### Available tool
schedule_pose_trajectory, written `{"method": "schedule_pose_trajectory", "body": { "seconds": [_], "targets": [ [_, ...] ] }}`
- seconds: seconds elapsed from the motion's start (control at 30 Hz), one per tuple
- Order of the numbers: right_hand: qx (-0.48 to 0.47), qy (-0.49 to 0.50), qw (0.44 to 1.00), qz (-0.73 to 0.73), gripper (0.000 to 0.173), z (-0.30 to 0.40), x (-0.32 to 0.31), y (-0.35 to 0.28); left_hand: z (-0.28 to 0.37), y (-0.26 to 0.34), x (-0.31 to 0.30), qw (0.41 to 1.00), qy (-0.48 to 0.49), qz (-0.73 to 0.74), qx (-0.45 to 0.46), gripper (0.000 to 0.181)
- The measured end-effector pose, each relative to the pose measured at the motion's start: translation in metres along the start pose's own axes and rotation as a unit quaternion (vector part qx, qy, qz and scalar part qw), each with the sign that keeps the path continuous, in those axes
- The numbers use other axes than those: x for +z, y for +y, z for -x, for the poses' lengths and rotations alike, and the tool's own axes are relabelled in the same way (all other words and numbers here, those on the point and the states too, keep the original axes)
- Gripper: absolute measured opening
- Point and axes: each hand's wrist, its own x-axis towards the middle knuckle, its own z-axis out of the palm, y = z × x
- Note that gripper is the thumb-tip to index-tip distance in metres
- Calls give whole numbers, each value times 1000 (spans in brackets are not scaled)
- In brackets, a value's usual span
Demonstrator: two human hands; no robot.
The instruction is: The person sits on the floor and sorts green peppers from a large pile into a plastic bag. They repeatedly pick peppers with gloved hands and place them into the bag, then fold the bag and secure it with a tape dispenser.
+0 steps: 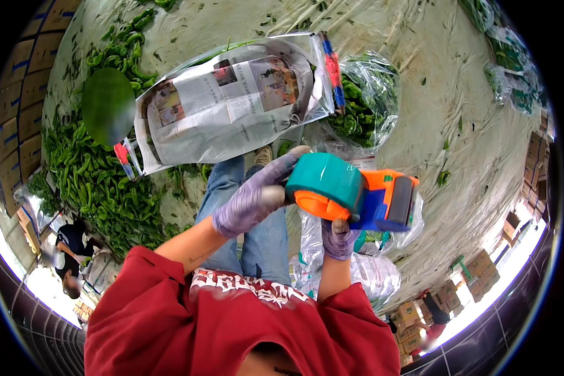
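Observation:
A hand-held tape dispenser (380,207) with orange and blue parts carries a wide roll of green tape (331,181). My right hand (339,238), in a purple-stained glove, grips it from below, fingers mostly hidden behind it. Gloved the same way, my left hand (263,192) holds the roll's left end between thumb and fingers. Beyond my hands lies a clear plastic bag (316,44) lined with newspaper (225,101). Red and blue wrapped bars (332,70) edge its ends, and some green shows along its far side.
Loose green peppers (108,188) spread over the pale floor sheet (451,141) at left. Filled plastic bags stand right of the newspaper (362,103), beside my legs (373,275) and far right (512,70). Stacked cartons (19,108) line the left. People (70,249) work at lower left and right.

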Motion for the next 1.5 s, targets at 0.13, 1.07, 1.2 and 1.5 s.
{"method": "schedule_pose_trajectory", "body": {
  "seconds": [0.13, 1.07, 1.2, 1.5],
  "targets": [
    [-221, -56, 933, 278, 78, -14, -8, -9, -17, 26, -11, 999, 26, -7, -26, 48],
    [-130, -145, 842, 504, 91, -35, 190, -15, -59, 57, -239, 815, 318, -460, 150, 12],
    [174, -57, 982, 48, 98, -57, 183, -24, -85, 60, -294, 777, 366, -477, 188, 22],
    [293, -258, 773, -501, 36, -216, 225, 135, -172, 89, -356, 709, 51, -696, -95, 28]
  ]
}}
